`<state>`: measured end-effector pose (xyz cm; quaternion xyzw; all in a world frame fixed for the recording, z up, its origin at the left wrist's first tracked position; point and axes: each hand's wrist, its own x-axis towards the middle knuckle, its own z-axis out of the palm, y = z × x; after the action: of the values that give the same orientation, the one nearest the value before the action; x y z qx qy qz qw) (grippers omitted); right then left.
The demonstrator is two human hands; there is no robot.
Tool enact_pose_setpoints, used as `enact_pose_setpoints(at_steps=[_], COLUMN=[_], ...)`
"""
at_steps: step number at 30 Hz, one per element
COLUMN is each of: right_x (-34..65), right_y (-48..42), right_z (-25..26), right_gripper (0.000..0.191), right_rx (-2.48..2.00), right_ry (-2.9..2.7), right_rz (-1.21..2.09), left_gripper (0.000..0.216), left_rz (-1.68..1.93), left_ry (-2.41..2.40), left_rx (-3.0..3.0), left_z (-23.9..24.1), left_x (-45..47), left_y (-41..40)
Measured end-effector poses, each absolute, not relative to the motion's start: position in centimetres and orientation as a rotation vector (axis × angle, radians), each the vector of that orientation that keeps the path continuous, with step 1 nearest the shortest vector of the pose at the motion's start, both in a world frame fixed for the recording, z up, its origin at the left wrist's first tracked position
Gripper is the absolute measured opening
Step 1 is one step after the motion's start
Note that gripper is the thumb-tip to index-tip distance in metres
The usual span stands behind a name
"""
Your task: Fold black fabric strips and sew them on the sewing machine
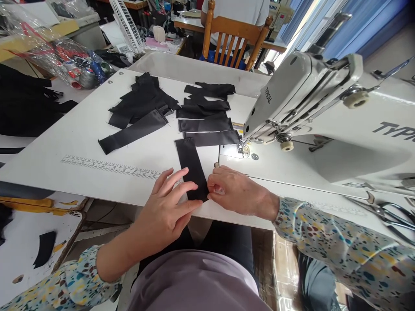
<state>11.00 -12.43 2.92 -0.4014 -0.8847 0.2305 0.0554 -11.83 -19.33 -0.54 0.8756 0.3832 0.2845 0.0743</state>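
One black fabric strip lies lengthwise near the table's front edge, between my hands. My left hand is open, its fingers spread, with fingertips on the strip's lower left part. Fingers curled, my right hand pinches the strip's lower right edge. Just beyond, several more black strips lie crosswise in a row, the nearest one reaching the presser foot of the sewing machine. To their left is a loose pile of black strips, with one strip slanting out in front.
A ruler scale is marked on the white tabletop. Scissors lie at the right edge. Thread spools in plastic and black cloth are at left. Behind the table stands a wooden chair, with a person beyond it.
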Motion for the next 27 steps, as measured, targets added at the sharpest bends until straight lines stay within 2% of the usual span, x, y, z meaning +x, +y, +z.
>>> enact_pose_setpoints(at_steps=[4, 9, 14, 21, 27], right_x=[10.9, 10.8, 10.8, 10.7, 10.7], right_y=[-12.4, -12.3, -12.1, -12.1, -12.0], right_z=[3.3, 3.5, 3.2, 2.9, 2.7], right_gripper=[0.024, 0.020, 0.021, 0.024, 0.027], right_rx=[-1.229, -1.286, -1.273, -1.281, -1.233], right_ry=[-2.700, -2.713, -2.705, -2.701, -2.734], right_rz=[0.693, 0.722, 0.710, 0.685, 0.642], left_gripper=[0.034, 0.043, 0.050, 0.034, 0.033], left_rz=[0.670, 0.275, 0.072, 0.124, 0.179], left_ry=[0.982, 0.636, 0.460, 0.429, 0.407], left_rx=[2.717, 2.723, 2.681, 2.638, 2.590], left_z=[1.0, 4.3, 5.6, 5.1, 4.4], left_x=[-12.5, -12.6, -12.0, -11.3, -10.9], left_y=[-18.7, -14.6, -11.3, -10.8, -10.5])
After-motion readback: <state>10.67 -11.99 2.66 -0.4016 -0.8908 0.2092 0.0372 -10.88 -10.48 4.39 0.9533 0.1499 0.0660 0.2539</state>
